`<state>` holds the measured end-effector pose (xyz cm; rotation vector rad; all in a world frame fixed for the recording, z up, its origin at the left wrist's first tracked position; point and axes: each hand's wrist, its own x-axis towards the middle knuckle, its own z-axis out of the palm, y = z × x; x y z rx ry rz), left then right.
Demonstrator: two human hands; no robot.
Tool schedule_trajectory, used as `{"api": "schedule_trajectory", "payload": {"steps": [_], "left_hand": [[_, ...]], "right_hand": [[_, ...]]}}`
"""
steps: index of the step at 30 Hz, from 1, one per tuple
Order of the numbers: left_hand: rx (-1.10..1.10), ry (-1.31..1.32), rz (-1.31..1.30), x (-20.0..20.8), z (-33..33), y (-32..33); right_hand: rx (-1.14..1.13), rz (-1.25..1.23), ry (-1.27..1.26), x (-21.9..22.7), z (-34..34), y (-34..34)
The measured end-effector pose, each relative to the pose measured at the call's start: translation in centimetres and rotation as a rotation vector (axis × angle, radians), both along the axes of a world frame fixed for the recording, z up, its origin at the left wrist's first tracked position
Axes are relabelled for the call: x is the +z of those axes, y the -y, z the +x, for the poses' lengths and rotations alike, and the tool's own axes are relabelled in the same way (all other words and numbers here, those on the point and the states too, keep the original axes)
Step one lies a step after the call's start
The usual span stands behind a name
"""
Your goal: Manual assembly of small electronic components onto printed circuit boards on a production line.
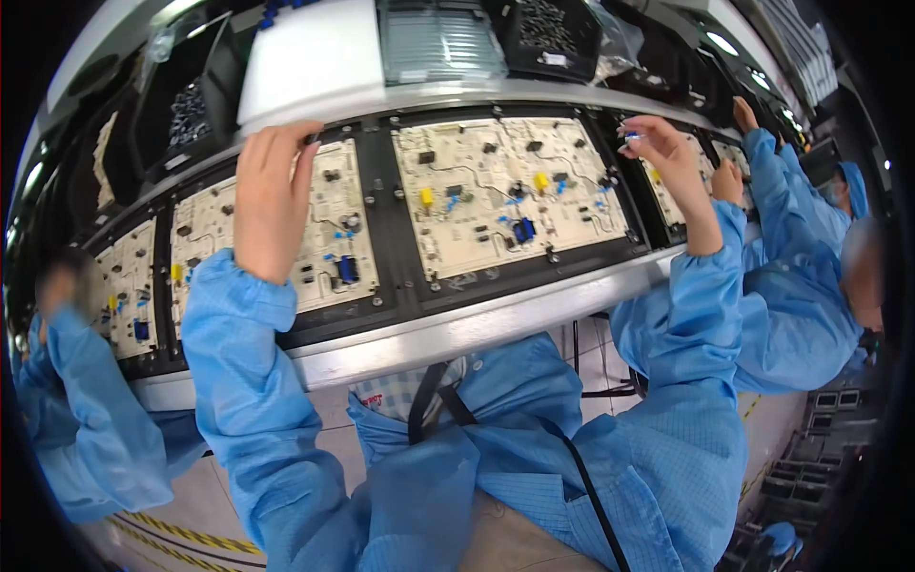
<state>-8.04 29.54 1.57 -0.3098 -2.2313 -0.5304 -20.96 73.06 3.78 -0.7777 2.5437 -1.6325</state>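
Before me, a pale circuit board (pixel 457 234) lies in a black carrier frame (pixel 386 257), fitted with yellow, blue and black parts. Over the board to its left (pixel 324 214) is my left hand (pixel 267 195), fingers bent toward the thumb, closed on a small dark component (pixel 311 139). My right hand (pixel 672 162) is raised above the black frame near the right board (pixel 664 195). Its thumb and fingertips pinch a small blue component (pixel 631 137), too small to tell its exact kind. Both hands appear above the boards rather than resting on them.
A metal rail (pixel 477 319) runs along the near edge. Behind the boards stand black bins (pixel 545 38) of small parts, a white sheet (pixel 310 62) and a stack of clear trays (pixel 443 43). Co-workers in blue sleeves (pixel 105 400) work on both sides.
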Motion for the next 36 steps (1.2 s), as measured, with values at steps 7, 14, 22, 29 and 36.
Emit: {"api": "schedule_trajectory", "payload": {"steps": [7,14,22,29,36], "left_hand": [[-0.173,0.176,0.308,0.9,0.3,-4.9],[-0.543,0.469,0.387,1.2,-0.3,-14.2],[-0.67,0.551,0.175,-2.0,-2.8,-22.4],[-0.588,0.472,0.028,-3.4,-4.5,-24.1],[-0.514,0.469,-0.033,-3.4,-5.0,-24.8]], "right_hand": [[0.064,0.141,-0.003,-2.6,4.1,-3.3],[0.099,0.303,0.039,-1.6,5.4,-3.9],[0.137,0.268,-0.065,-3.7,4.6,-4.0],[0.132,0.27,-0.091,-4.0,4.7,-4.2],[0.137,0.203,-0.079,-4.7,4.1,-4.6]]}}
